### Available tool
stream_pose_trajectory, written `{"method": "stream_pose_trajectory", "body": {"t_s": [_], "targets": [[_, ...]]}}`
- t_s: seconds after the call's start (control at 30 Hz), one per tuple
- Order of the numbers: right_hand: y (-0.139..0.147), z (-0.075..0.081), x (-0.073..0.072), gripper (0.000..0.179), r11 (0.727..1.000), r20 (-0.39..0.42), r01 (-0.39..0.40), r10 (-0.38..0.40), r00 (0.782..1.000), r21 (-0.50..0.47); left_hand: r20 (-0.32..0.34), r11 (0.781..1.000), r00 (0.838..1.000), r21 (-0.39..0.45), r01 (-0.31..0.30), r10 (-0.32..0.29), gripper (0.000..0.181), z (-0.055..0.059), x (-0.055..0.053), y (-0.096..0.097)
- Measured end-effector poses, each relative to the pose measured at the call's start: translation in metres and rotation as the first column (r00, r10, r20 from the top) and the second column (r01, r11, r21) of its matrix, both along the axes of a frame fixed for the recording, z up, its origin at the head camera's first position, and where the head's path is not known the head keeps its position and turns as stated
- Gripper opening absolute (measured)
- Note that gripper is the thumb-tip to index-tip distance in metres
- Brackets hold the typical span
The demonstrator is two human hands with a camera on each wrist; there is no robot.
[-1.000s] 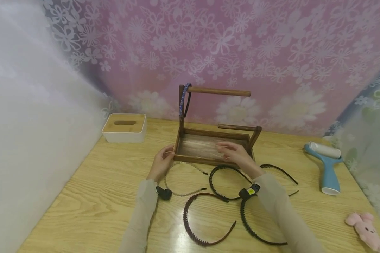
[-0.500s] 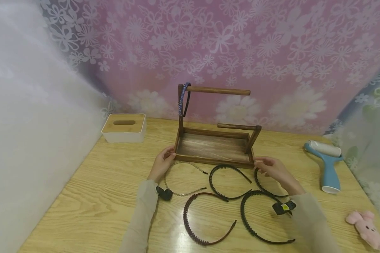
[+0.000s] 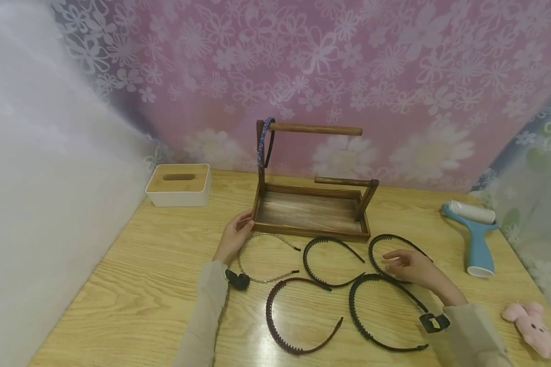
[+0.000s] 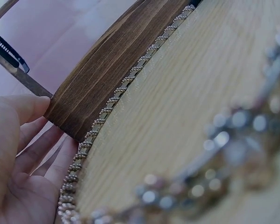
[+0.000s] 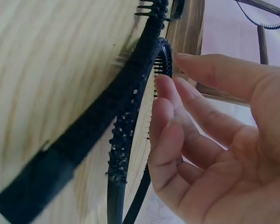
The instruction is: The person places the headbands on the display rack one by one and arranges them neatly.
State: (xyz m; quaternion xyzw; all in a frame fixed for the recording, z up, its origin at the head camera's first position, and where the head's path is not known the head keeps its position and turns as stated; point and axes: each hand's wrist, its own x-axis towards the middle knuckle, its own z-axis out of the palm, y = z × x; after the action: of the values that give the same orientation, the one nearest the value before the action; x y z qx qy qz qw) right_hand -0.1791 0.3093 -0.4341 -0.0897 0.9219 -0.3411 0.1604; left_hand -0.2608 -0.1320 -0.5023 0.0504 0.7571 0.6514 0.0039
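Note:
A dark wooden rack (image 3: 312,233) has a tray base and two bars. A blue sparkly headband (image 3: 263,145) hangs on its upper bar. My left hand (image 3: 235,235) holds the tray's front left corner, thumb at the edge and fingers along the end wall. Beside it lies a beaded headband (image 3: 257,281), also close up in the left wrist view. My right hand (image 3: 415,270) is over a black headband (image 3: 372,255) at the right, fingers loosely bent with nothing between them. In the right wrist view, its fingertips are close to a black studded headband (image 5: 125,135).
More toothed headbands lie in front of the rack: a black one (image 3: 305,260), a dark red one (image 3: 271,318) and another black one (image 3: 354,312). A tissue box (image 3: 178,198) stands at left. A blue-handled lint roller (image 3: 479,250) and a pink plush toy (image 3: 534,331) lie at right.
My right hand has moved from over the tray to its front right corner, then right and toward me over the black headband. The left hand has stayed at the tray's corner.

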Motion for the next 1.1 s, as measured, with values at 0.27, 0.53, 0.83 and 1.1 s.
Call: {"method": "stream_pose_trajectory", "body": {"t_s": [0.27,0.53,0.83,1.1], "targets": [[-0.011,-0.01,-0.005,0.039,0.993,-0.085,-0.009,0.019,0.996,0.121,0.009,1.0,1.0,-0.004,-0.01,0.01,0.043,-0.003,-0.004,0.002],[-0.018,-0.009,-0.002,0.033,0.991,-0.07,0.022,-0.012,0.997,0.133,0.019,1.0,1.0,0.0,-0.01,0.01,0.043,-0.004,-0.003,0.004],[-0.019,0.007,0.002,0.031,0.987,-0.139,0.104,-0.086,0.986,0.124,0.011,1.0,1.0,-0.011,-0.018,0.018,0.041,-0.003,-0.002,0.001],[-0.01,0.026,-0.002,0.038,0.984,-0.187,0.174,-0.162,0.969,0.049,0.027,1.0,1.0,-0.008,-0.013,0.013,0.043,-0.004,-0.002,-0.001]]}}
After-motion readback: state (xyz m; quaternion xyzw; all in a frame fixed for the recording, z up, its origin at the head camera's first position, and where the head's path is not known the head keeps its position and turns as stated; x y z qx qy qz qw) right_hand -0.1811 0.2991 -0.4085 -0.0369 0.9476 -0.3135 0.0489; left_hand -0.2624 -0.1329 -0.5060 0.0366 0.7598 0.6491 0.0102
